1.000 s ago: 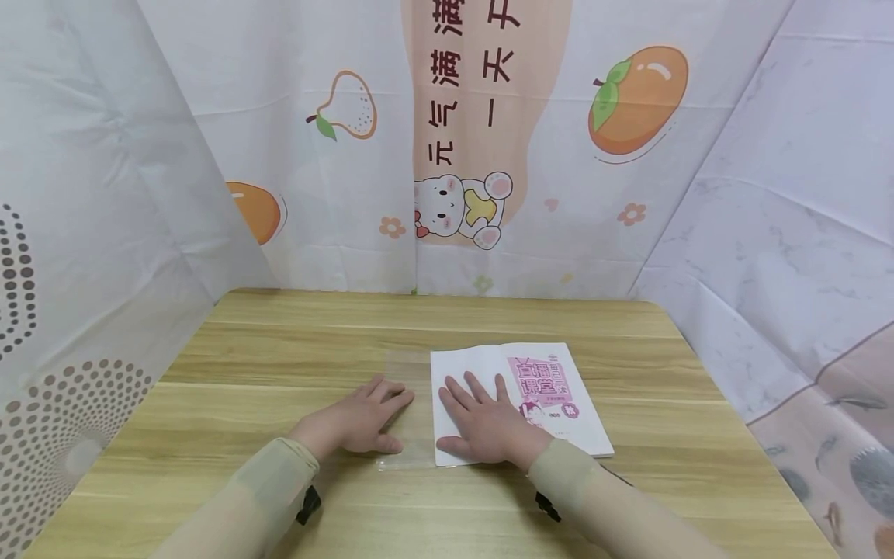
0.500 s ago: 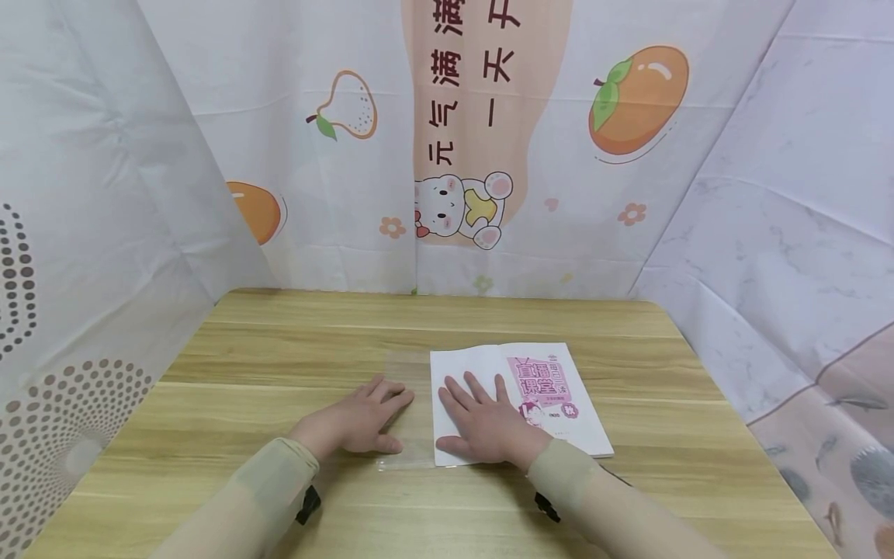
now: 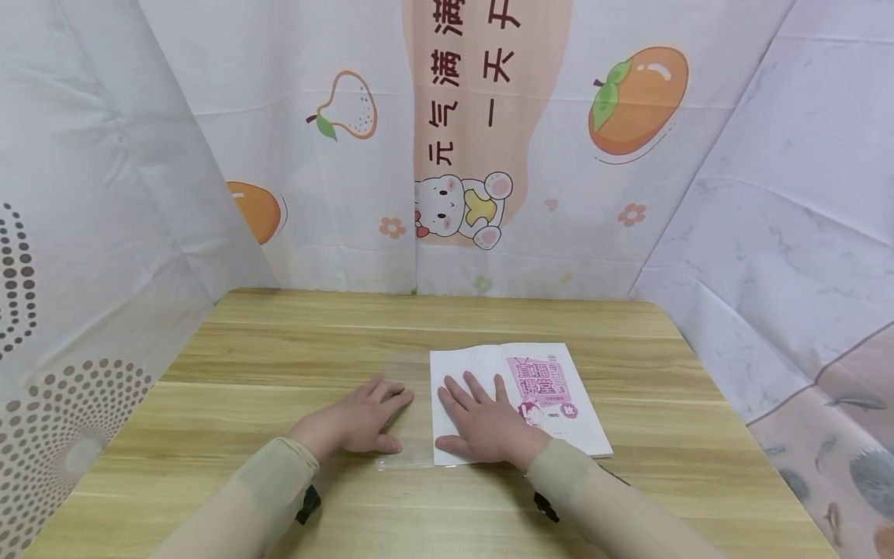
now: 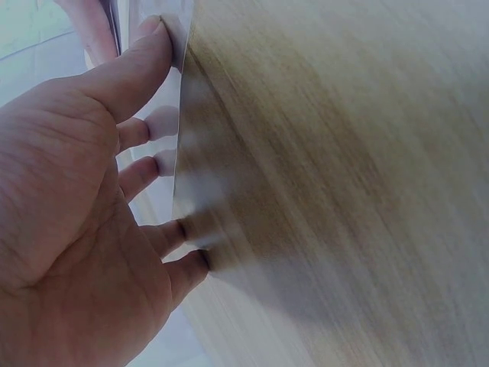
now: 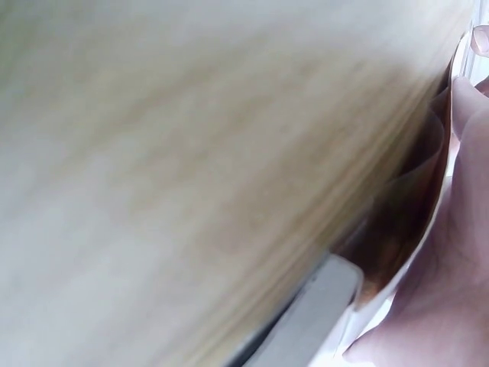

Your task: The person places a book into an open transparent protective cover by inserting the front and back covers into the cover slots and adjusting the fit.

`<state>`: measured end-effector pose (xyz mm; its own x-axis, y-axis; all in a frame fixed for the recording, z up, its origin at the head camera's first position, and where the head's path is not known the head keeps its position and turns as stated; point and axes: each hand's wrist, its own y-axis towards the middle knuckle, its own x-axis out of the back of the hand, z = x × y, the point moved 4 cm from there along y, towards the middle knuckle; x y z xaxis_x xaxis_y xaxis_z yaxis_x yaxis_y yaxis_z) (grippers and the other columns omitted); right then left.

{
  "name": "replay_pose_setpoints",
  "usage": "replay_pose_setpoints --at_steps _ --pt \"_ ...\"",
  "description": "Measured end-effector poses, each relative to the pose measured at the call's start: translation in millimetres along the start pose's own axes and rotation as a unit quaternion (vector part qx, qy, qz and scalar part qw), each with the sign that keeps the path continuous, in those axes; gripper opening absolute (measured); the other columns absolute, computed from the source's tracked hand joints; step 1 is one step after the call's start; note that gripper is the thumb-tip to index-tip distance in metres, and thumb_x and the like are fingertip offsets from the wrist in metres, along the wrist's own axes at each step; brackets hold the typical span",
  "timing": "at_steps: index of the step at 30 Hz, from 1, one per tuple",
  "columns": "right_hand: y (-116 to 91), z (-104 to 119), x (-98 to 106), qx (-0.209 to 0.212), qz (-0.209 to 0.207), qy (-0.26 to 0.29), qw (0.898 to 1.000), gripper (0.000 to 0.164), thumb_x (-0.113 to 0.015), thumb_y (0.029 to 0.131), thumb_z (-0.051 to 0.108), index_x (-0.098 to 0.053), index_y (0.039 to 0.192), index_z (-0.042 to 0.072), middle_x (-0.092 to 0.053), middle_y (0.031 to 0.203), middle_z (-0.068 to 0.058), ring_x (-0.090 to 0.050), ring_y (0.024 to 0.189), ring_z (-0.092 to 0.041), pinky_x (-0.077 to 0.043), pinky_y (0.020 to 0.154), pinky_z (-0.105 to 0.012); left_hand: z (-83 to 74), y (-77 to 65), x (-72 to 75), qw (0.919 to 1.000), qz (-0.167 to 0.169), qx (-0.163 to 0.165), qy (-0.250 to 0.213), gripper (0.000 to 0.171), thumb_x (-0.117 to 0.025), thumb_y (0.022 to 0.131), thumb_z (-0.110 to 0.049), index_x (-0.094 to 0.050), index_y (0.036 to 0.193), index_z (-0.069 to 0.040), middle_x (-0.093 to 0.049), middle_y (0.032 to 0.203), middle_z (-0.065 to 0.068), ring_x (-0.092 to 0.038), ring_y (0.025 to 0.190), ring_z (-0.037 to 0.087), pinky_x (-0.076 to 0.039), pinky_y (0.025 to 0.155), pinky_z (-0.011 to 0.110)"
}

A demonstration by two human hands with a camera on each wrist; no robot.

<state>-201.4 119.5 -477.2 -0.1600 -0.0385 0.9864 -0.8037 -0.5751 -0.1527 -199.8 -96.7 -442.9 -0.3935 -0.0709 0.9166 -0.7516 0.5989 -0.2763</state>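
Note:
A white book (image 3: pixel 590 435) with a pink title block and pink figure on its cover lies right of centre on the table. From its left side a clear plastic sheet (image 3: pixel 417 452) sticks out flat over the wood. My right hand (image 3: pixel 489 427) rests palm down on the book's left part, fingers spread. My left hand (image 3: pixel 366 417) touches down at the clear sheet, fingers apart and nothing in its grasp. In the left wrist view, the thumb and fingertips of the left hand (image 4: pixel 99 199) meet the sheet along its edge. The right wrist view shows the book's near edge with slightly bowed layers.
The wood-grain table (image 3: pixel 293 334) carries the book and sheet. Behind it hangs a white curtain (image 3: pixel 349 194) printed with fruit and characters, and more cloth closes off both sides. Dark wrist-camera mounts sit under both wrists.

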Motion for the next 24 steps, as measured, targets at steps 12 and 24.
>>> replay_pose_setpoints --at_steps 12,24 --pt "-2.7 6.9 11.6 0.003 0.003 0.000 1.000 0.087 -0.039 0.099 0.071 -0.024 0.164 0.015 -0.017 0.171 -0.005 -0.012 0.157 -0.037 -0.008 0.116 -0.076 -0.4 0.2 0.0 1.0000 0.003 0.004 -0.002 0.079 -0.069 0.096 -0.045 -0.035 0.160 -0.014 -0.030 0.162 0.010 -0.020 0.151 0.050 -0.027 0.119 0.062" --pt "-3.3 7.2 10.9 0.002 0.005 -0.011 1.000 0.087 -0.039 0.099 0.071 -0.023 0.164 0.016 -0.017 0.171 -0.005 -0.012 0.157 -0.037 -0.010 0.116 -0.076 -3.4 -0.9 2.9 1.0000 0.004 0.003 -0.003 0.078 -0.069 0.096 -0.044 -0.035 0.159 -0.013 -0.031 0.162 0.011 -0.020 0.151 0.051 -0.028 0.119 0.062"
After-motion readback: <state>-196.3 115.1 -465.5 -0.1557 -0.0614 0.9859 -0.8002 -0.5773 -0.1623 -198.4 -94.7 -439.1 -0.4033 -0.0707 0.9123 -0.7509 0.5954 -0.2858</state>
